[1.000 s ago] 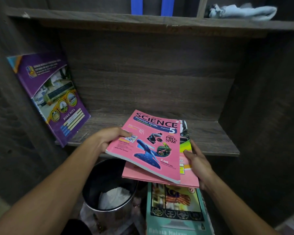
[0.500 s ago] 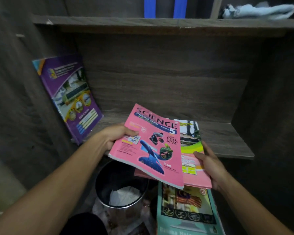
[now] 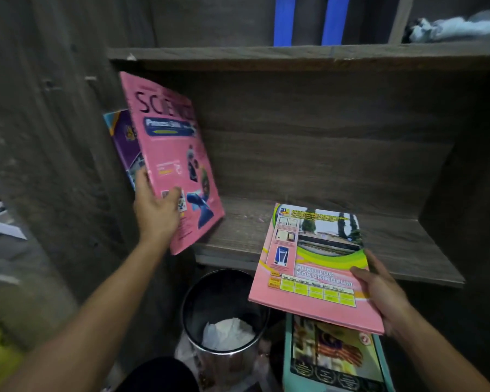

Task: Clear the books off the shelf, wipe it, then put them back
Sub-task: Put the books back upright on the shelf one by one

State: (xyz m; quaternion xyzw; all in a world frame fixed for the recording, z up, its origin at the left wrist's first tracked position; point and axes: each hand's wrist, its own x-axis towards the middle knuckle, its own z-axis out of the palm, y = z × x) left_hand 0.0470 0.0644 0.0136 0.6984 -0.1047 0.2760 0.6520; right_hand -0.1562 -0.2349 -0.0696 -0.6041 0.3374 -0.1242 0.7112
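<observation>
Now books seem to go back: left grip (image 3: 156, 210) holds the Science book (image 3: 170, 154) on the shelf (image 3: 393, 244), right grip (image 3: 385, 295) holds the log book (image 3: 311, 267), not yet put back.

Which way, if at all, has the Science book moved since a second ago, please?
Yes: the Science book moved up and left, from the front edge of the shelf to stand tilted by the purple book.
</observation>
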